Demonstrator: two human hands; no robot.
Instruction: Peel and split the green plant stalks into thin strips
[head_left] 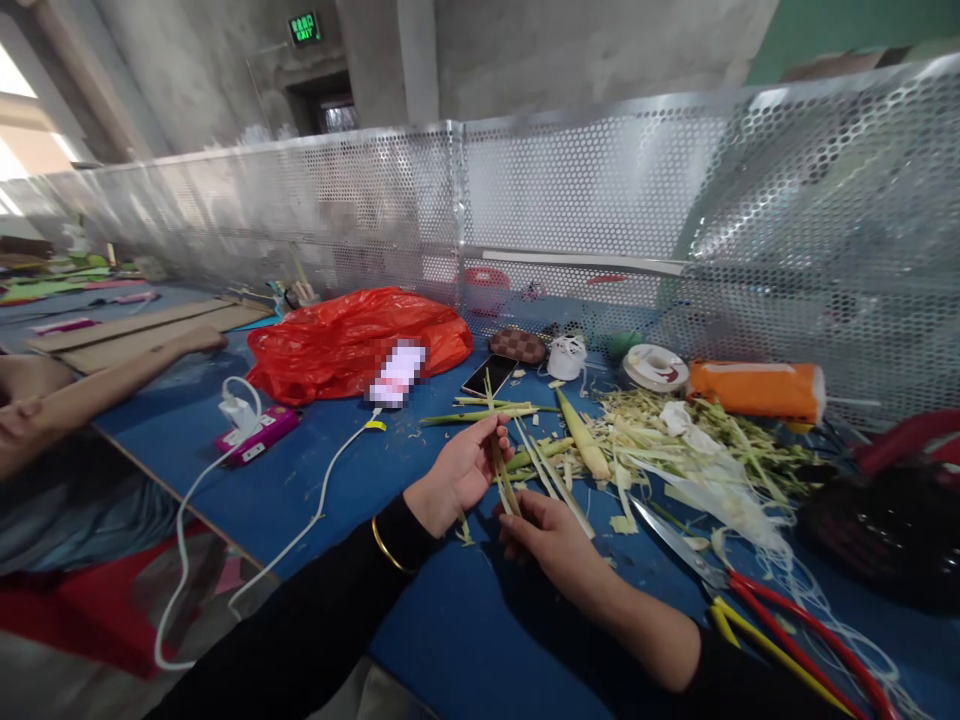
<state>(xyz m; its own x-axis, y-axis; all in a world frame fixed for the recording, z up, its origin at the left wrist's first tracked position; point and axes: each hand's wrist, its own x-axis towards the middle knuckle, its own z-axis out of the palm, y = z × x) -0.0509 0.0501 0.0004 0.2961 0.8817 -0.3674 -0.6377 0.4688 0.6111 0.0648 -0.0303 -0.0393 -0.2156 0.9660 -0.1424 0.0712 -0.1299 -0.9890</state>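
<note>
Between my two hands stands a thin bundle of pale green plant strips (503,478), tilted slightly. The fingers of my left hand (461,470) pinch it near its upper part, palm turned up. Lower down, my right hand (551,545) grips the bottom end between thumb and fingers. Just beyond my hands lie loose strips (551,470), some green stalks (480,412) and a pointed, shoot-like piece (583,440). To the right of my right hand rest scissors (686,550) with metal blades.
Plant scraps (720,440) are heaped at the right, near a tape roll (655,368) and an orange packet (757,390). A red plastic bag (337,335), a lit phone (398,373) and a purple power strip (259,435) lie left. A perforated metal screen (600,180) stands behind. Another person's arm (120,385) reaches in.
</note>
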